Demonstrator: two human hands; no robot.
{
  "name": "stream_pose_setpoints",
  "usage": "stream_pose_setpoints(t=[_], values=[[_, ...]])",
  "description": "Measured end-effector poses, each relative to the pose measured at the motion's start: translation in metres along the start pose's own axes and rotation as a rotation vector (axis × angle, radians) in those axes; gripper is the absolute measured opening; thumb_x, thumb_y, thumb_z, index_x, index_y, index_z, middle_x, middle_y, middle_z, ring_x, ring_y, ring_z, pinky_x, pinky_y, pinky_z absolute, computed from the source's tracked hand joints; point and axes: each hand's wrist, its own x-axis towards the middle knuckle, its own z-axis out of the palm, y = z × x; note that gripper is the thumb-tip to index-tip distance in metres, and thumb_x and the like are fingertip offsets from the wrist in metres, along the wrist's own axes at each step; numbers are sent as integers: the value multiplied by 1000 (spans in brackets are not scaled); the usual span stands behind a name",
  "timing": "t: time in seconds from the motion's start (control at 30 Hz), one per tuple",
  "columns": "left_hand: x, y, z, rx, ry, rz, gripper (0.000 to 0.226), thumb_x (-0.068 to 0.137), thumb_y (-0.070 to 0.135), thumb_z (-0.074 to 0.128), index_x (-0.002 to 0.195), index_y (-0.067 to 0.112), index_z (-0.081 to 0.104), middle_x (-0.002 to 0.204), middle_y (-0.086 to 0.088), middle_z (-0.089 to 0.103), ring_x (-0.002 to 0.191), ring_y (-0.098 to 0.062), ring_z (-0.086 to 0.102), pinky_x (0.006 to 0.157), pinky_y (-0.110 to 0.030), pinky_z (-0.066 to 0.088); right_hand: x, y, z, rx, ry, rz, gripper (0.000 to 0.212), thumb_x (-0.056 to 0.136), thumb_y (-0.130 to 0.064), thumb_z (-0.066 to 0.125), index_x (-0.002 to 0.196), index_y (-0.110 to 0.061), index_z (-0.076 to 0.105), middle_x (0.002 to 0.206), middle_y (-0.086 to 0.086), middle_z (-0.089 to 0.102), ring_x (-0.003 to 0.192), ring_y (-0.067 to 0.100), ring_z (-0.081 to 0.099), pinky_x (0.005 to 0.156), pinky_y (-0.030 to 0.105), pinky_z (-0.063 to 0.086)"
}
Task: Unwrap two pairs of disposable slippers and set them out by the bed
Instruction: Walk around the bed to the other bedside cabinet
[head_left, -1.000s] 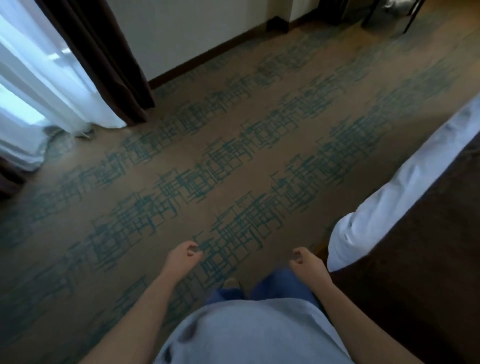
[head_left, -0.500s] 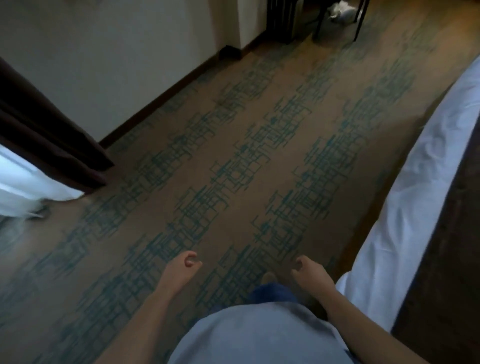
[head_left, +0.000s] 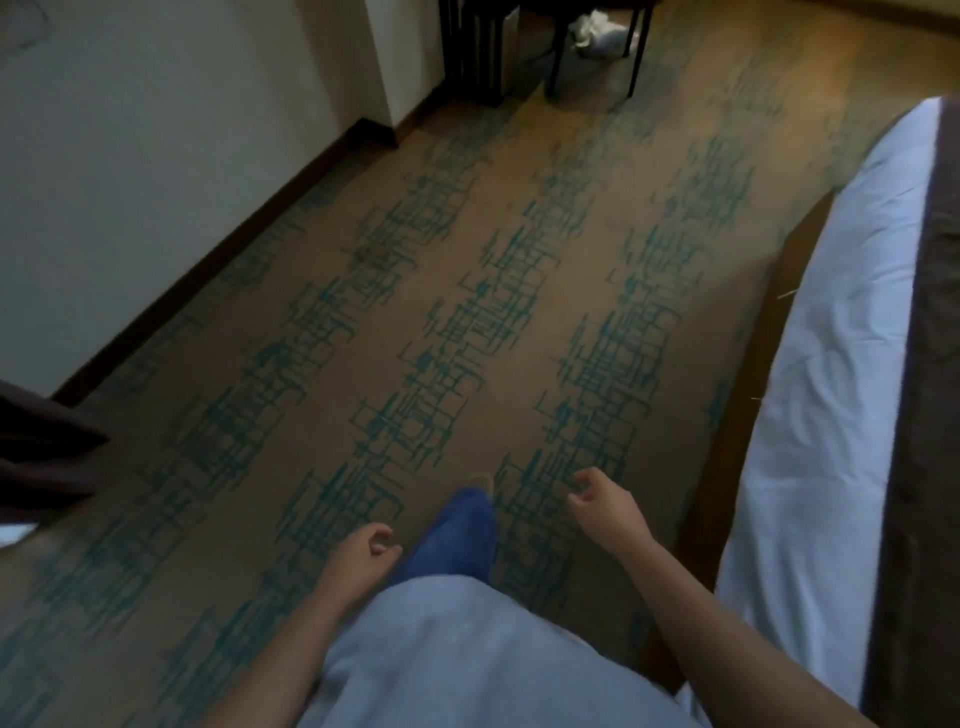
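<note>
Over on my left, the curtain (head_left: 41, 457) had slid almost out of view, and the wall (head_left: 156, 156) now ran alongside me. I'd turned up the room. My left hand (head_left: 363, 553) hung loosely curled, holding nothing. My leg (head_left: 457, 535) was mid-stride across the carpet (head_left: 467, 312). My right hand (head_left: 605, 501) was half-curled too, just as empty. The bed (head_left: 831, 389) lay close on my right. No slippers anywhere certain — only something white and crumpled under the far desk (head_left: 597, 31). Probably still fetching them.

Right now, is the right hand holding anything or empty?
Empty. The right hand hangs over the carpet with fingers loosely curled and nothing between them.
</note>
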Motion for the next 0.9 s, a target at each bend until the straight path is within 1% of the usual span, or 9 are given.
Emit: stream_pose_setpoints(t=[0.13, 0.27, 0.4, 0.53, 0.6, 0.63, 0.73, 0.83, 0.9], values=[[69, 78, -57, 84, 15, 89, 32, 82, 16, 65, 111, 5, 61, 104, -18, 69, 93, -27, 63, 82, -29, 46, 36, -22, -24, 28, 23, 79, 42, 89, -29, 51, 128, -14, 45, 118, 9, 60, 93, 20, 58, 80, 34, 50], [128, 168, -94, 99, 3, 172, 34, 83, 11, 64, 114, 0, 59, 106, -23, 67, 98, -33, 62, 81, -31, 45, 78, -34, -52, 47, 60, 165, 42, 86, -27, 52, 126, -15, 47, 118, 10, 62, 102, 25, 58, 79, 31, 47], [167, 253, -105, 112, -31, 244, 32, 84, 15, 62, 114, 3, 59, 102, -21, 66, 96, -34, 63, 85, -37, 49, 109, -34, -73, 105, 71, 260, 39, 84, -27, 54, 121, -16, 49, 113, 10, 64, 95, 24, 59, 73, 29, 44], [212, 342, -98, 70, -46, 288, 32, 84, 14, 63, 114, 3, 59, 102, -22, 66, 97, -34, 64, 89, -41, 50, 157, -29, -104, 136, 87, 312, 33, 85, -27, 53, 116, -16, 50, 109, 8, 64, 78, 19, 53, 67, 28, 44], [235, 386, -91, 64, -48, 301, 32, 85, 15, 62, 114, 4, 58, 102, -21, 66, 97, -34, 65, 90, -40, 50, 189, -27, -133, 138, 78, 315, 35, 84, -27, 53, 117, -15, 50, 108, 8, 64, 79, 19, 53, 68, 29, 45], [246, 407, -87, 62, -51, 305, 32, 85, 16, 62, 115, 5, 58, 102, -20, 66, 96, -33, 65, 91, -41, 50, 206, -26, -149, 141, 78, 312, 37, 84, -27, 53, 119, -15, 49, 109, 8, 64, 83, 21, 56, 70, 29, 46], [276, 464, -75, 54, -63, 301, 31, 85, 16, 62, 114, 6, 59, 103, -20, 64, 97, -34, 64, 93, -46, 51, 258, -25, -208, 152, 90, 304, 46, 83, -30, 53, 126, -15, 47, 120, 9, 62, 103, 25, 59, 76, 30, 45], [302, 512, -65, 60, -72, 263, 32, 84, 11, 62, 115, 1, 58, 105, -26, 63, 101, -37, 61, 93, -50, 50, 303, -37, -273, 154, 131, 275, 46, 85, -31, 52, 129, -18, 45, 121, 6, 62, 103, 23, 60, 75, 30, 47], [319, 537, -57, 26, -71, 231, 32, 84, 6, 62, 114, -3, 57, 104, -30, 62, 101, -39, 60, 92, -52, 50, 335, -47, -314, 159, 140, 258, 43, 87, -31, 52, 128, -17, 45, 119, 6, 62, 102, 22, 60, 80, 36, 51]])
